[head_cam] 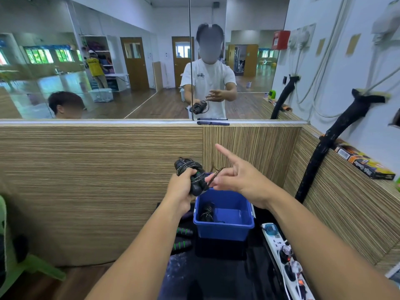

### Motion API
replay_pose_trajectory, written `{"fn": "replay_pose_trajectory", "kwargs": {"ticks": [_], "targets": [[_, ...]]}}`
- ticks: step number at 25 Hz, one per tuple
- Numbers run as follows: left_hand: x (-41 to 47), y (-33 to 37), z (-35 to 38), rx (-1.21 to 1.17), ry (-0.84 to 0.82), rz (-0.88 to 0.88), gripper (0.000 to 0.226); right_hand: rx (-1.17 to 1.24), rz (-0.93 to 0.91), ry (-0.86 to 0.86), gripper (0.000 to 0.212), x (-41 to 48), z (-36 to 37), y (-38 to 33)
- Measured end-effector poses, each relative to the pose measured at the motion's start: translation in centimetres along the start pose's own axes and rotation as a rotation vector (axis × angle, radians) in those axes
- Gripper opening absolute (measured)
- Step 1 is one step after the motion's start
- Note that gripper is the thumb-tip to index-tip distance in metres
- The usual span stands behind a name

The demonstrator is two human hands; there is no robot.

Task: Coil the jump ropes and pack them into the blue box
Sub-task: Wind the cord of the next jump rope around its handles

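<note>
Black rope (pixel 188 168) coil is gripped tight in my left hand (pixel 180 187), above the box (pixel 225 231) at its 11 o'clock. My right hand (pixel 238 180) pinches its loose end, index finger out. Risk: the end slips, the wraps spring loose, and the coil drops outside the box.

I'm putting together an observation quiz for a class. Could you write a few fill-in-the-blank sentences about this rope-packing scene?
1. The box below the hands is coloured ____.
2. The left hand grips a coiled jump rope; the number of coiled ropes already inside the box is ____.
3. The right hand has its ____ finger extended.
4. The loose handles lying beside the box have ____ stripes.

Missing words: blue; one; index; green.
</note>
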State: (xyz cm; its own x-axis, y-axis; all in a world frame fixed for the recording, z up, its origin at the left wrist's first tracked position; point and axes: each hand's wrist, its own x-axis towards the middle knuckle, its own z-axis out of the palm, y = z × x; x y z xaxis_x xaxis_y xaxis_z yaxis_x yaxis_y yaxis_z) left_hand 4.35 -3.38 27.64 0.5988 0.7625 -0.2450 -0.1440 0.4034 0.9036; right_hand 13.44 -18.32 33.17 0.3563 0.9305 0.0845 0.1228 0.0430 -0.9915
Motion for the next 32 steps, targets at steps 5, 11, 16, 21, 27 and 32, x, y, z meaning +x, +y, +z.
{"fn": "replay_pose_trajectory", "kwargs": {"ticks": [5, 11, 16, 21, 27, 32], "targets": [[0.2, -0.8, -0.5, 0.02, 0.055, -0.033, 0.018, -0.305, -0.191, 0.021, 0.095, 0.6, 0.5, 1.1], [-0.4, -2.8, 0.2, 0.077, -0.001, 0.05, 0.038, -0.333, -0.259, 0.163, 0.051, 1.8, 0.7, 2.4], [-1.1, -3.1, 0.6, -0.042, 0.018, 0.055, 0.037, -0.245, -0.279, 0.307, 0.026, 2.2, 1.1, 3.6], [-0.9, -2.3, 0.0, -0.145, 0.003, 0.017, 0.038, -0.248, -0.286, 0.342, 0.029, 2.4, 0.6, 3.1], [-0.3, -2.0, 0.7, -0.091, 0.096, 0.137, 0.039, -0.111, -0.244, 0.34, 0.027, 2.1, 1.4, 3.0], [-0.4, -1.8, 1.8, -0.078, 0.109, 0.266, 0.036, 0.015, -0.271, 0.377, 0.028, 2.2, 1.2, 2.5]]}}
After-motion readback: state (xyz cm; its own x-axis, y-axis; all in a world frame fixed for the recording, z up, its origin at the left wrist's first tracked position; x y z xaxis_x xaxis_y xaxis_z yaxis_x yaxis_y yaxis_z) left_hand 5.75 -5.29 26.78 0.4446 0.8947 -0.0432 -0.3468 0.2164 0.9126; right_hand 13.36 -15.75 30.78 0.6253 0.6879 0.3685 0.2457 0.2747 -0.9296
